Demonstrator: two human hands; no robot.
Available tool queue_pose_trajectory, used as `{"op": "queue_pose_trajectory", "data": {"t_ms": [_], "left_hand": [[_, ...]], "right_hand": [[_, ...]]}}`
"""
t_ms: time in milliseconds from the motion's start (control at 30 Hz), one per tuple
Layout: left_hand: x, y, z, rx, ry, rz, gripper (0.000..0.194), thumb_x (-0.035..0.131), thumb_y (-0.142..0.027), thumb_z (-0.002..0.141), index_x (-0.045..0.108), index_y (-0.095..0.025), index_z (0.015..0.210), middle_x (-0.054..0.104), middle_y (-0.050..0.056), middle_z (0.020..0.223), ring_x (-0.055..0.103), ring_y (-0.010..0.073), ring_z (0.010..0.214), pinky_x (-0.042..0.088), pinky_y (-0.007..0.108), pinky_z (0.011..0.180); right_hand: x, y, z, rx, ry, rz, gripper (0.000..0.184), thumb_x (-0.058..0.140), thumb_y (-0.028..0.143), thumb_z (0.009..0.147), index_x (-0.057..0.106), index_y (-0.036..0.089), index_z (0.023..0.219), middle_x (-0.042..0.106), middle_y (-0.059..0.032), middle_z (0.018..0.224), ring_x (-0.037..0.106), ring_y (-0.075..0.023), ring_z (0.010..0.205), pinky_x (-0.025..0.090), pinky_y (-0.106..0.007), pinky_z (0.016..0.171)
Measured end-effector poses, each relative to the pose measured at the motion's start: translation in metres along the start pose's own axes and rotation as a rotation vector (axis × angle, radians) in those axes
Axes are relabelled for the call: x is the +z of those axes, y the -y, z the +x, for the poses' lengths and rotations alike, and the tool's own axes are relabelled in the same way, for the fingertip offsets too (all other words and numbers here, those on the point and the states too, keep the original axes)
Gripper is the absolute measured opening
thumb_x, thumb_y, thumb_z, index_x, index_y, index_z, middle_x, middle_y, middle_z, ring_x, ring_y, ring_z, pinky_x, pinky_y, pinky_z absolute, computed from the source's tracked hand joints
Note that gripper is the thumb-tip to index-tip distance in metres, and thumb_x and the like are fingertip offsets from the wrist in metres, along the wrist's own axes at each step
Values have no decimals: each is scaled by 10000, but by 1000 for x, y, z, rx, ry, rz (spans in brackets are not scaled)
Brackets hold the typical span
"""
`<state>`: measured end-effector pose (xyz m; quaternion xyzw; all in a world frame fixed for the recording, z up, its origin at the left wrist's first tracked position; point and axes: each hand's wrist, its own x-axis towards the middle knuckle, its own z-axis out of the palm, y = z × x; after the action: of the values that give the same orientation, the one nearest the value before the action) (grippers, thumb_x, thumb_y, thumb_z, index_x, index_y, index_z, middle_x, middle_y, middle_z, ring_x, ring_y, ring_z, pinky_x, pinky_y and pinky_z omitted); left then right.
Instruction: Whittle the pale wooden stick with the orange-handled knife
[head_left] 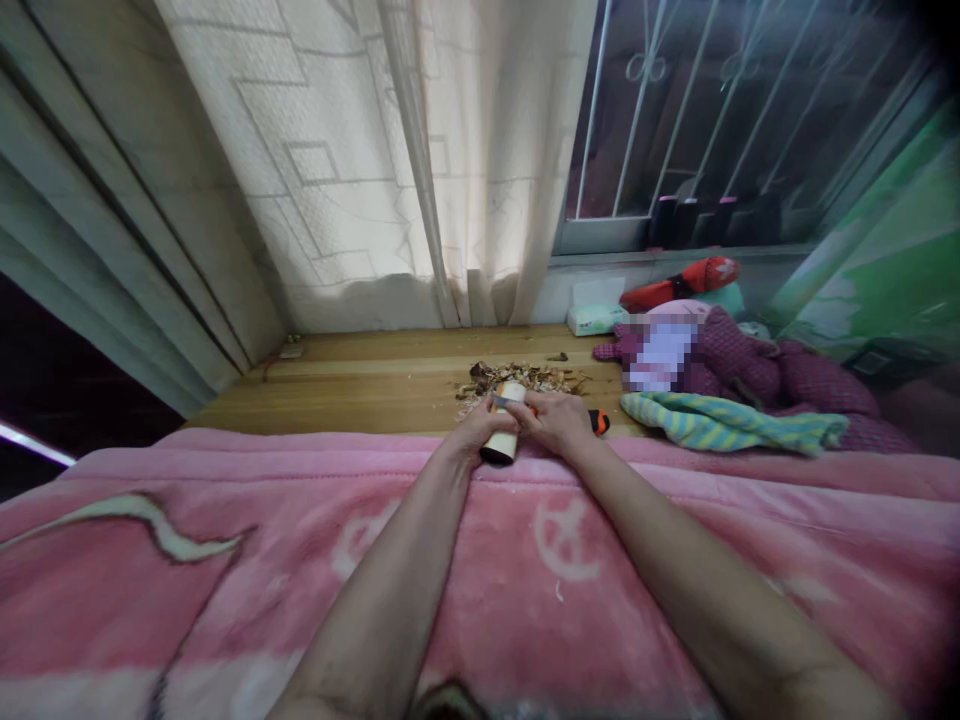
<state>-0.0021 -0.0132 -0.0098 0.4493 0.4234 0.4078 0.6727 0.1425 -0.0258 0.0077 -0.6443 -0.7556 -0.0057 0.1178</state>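
My left hand (472, 430) grips a pale wooden cylinder (504, 422), which stands tilted with its dark lower end resting near the edge of a pink quilt (480, 570). My right hand (549, 420) is shut on a knife with an orange and black handle (598, 422). The knife's metal blade (504, 401) lies against the upper part of the wood. Just behind the hands, a pile of wood shavings and chips (517, 385) lies on a wooden ledge (352, 385).
The ledge runs beneath a cream curtain (330, 170) and a barred window (720, 120). To the right are a tissue box (596, 318), a striped green towel (727, 422), a heap of dark red cloth (780, 370) and a red item (682, 283).
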Motion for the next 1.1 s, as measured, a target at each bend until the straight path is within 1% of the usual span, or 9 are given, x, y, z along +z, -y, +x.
{"op": "queue_pose_trajectory", "data": {"t_ms": [33, 200, 333, 467, 600, 733, 800, 933, 1100], "left_hand": [[0, 0, 0, 0, 2, 5, 561, 555, -60, 413, 485, -154, 962, 554, -7, 691, 506, 110, 555, 398, 219, 519], [0, 1, -1, 19, 38, 52, 595, 577, -75, 424, 479, -151, 1006, 555, 2, 724, 500, 108, 560, 375, 205, 488], [0, 0, -3, 21, 23, 9, 591, 573, -67, 422, 472, -158, 996, 541, -6, 718, 499, 100, 554, 395, 210, 497], [-1, -2, -6, -3, 71, -29, 654, 597, -75, 427, 450, -159, 1059, 551, -1, 722, 506, 98, 532, 396, 210, 478], [-2, -3, -9, -2, 142, -109, 682, 610, -102, 470, 407, -183, 1116, 578, 16, 733, 549, 125, 554, 424, 233, 502], [-2, -6, -10, 23, 216, -144, 639, 612, -142, 535, 378, -196, 1127, 606, 45, 753, 596, 171, 596, 456, 277, 532], [-1, -8, -9, 43, 208, -141, 605, 615, -164, 553, 380, -192, 1110, 612, 48, 752, 595, 172, 555, 463, 293, 517], [1, -11, -5, 51, 128, -101, 532, 620, -230, 579, 394, -169, 1057, 613, 40, 664, 577, 175, 464, 450, 284, 446], [-1, -9, 3, -26, 63, -100, 396, 584, -384, 657, 467, -143, 949, 602, 45, 570, 580, 172, 454, 450, 265, 441]], "right_hand": [[0, -1, 0, -17, -1, 3, 618, 162, 631, 822, 635, 240, 899, 663, -57, 886, 578, -175, 839, 352, -254, 665], [3, -8, 2, 103, -31, -29, 604, 160, 614, 833, 632, 241, 888, 667, -63, 858, 587, -187, 811, 351, -267, 645], [5, -8, 2, -4, -53, 1, 609, 157, 618, 831, 635, 248, 905, 663, -61, 880, 579, -188, 839, 351, -269, 668], [5, -15, 6, 152, -42, -21, 621, 156, 615, 833, 628, 222, 929, 661, -84, 851, 581, -195, 809, 350, -280, 674], [7, -22, 9, 182, -121, 7, 622, 154, 612, 836, 634, 220, 888, 661, -83, 826, 585, -194, 778, 342, -271, 627], [10, -26, 10, 216, -197, 63, 598, 178, 604, 839, 640, 226, 873, 661, -71, 773, 582, -186, 724, 310, -262, 575], [12, -28, 10, 215, -220, 94, 589, 187, 602, 839, 640, 226, 858, 659, -66, 760, 572, -177, 699, 292, -259, 564], [12, -28, 8, 155, -254, 142, 569, 215, 601, 836, 623, 216, 747, 647, -52, 744, 546, -157, 656, 252, -252, 542], [13, -22, 6, 25, -271, 212, 524, 253, 568, 846, 586, 200, 679, 620, -34, 694, 520, -130, 629, 244, -235, 544]]}}
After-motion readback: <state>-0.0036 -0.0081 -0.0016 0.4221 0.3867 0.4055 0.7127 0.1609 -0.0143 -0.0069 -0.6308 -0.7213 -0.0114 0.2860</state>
